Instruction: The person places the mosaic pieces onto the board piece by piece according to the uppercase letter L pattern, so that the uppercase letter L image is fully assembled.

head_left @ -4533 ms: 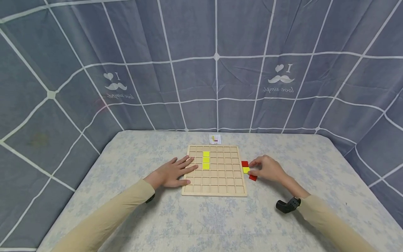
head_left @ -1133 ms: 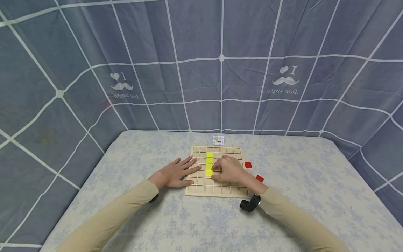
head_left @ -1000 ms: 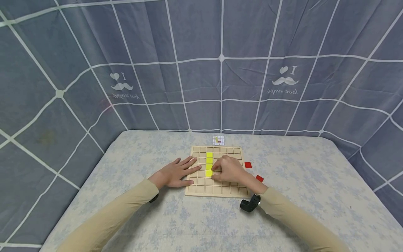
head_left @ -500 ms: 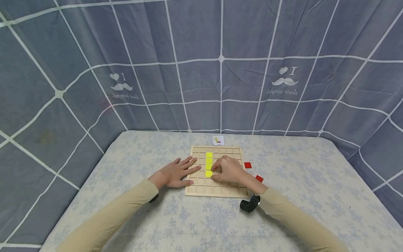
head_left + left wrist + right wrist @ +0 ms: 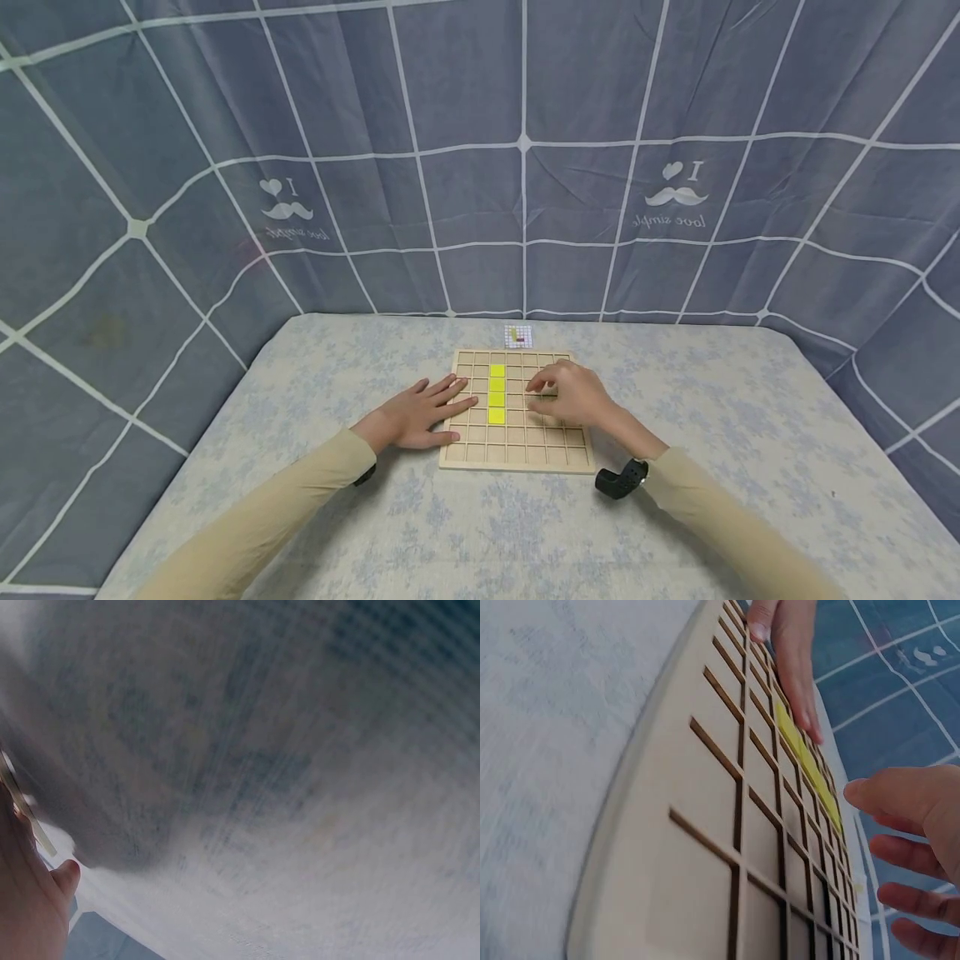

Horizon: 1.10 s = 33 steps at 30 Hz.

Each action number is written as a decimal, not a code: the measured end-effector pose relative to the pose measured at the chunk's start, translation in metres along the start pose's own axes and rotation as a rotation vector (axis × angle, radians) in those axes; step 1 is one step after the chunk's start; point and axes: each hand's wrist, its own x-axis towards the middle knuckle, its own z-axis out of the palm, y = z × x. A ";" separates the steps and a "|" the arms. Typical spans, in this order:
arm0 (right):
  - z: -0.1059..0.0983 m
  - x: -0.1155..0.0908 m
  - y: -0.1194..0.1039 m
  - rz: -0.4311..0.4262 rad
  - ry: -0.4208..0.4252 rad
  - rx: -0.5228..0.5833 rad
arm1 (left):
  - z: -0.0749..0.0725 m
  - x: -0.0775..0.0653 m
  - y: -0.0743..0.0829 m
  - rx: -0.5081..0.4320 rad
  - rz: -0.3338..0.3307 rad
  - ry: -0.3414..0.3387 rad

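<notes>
A wooden grid board [image 5: 517,456] lies on the table, with several yellow square tiles [image 5: 497,398] set in one column of its cells. My left hand [image 5: 412,414] rests flat with spread fingers on the board's left edge. Over the right half of the board is my right hand [image 5: 573,396], its thumb and fingers parted and nothing between them. The right wrist view shows the same hand [image 5: 919,832] with loosely bent fingers, beside the row of yellow tiles [image 5: 806,761]. The red tiles at the board's right side are hidden behind my right hand and forearm.
A small printed card [image 5: 518,337] with a coloured grid pattern lies just beyond the board's far edge. The patterned tablecloth [image 5: 420,533] covers the table, and a grey-blue curtain [image 5: 472,200] with white lines hangs behind and at the sides.
My right hand brought a yellow tile from the board's right side into the column's near end, let go of it and moved back right. The left hand has stayed in place.
</notes>
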 end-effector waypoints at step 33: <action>-0.033 -0.042 0.092 0.225 -0.032 0.112 | 0.000 0.003 -0.001 0.006 0.010 0.000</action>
